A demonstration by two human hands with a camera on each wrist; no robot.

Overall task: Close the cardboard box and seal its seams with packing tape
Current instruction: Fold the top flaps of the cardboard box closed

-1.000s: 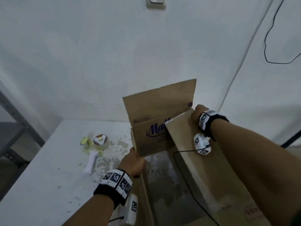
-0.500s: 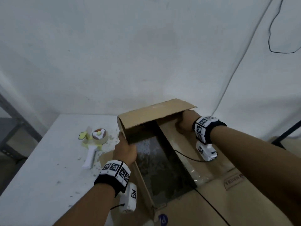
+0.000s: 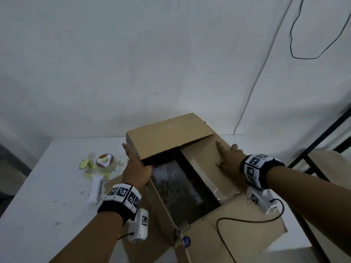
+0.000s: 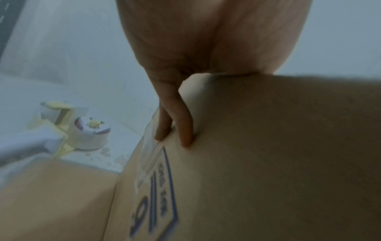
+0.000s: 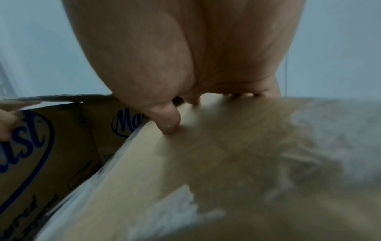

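A brown cardboard box stands on the white table, its dark inside still showing in the middle. The far flap lies folded down over the opening. My right hand rests flat with straight fingers on the right flap; the thumb presses near its taped edge. My left hand lies along the box's left wall, its straight fingers against the printed outer face. The near flap lies folded inward. A yellow and white tape dispenser sits left of the box.
The left flap hangs out over the table beside the dispenser. A black cable from my wrist camera trails across the near flap. A black metal frame stands at the right. The wall rises just behind the box.
The far flap has swung from upright down over the opening. My right hand slid from the flap's far end to rest flat on the right flap. My left hand's fingers stretched forward along the wall.
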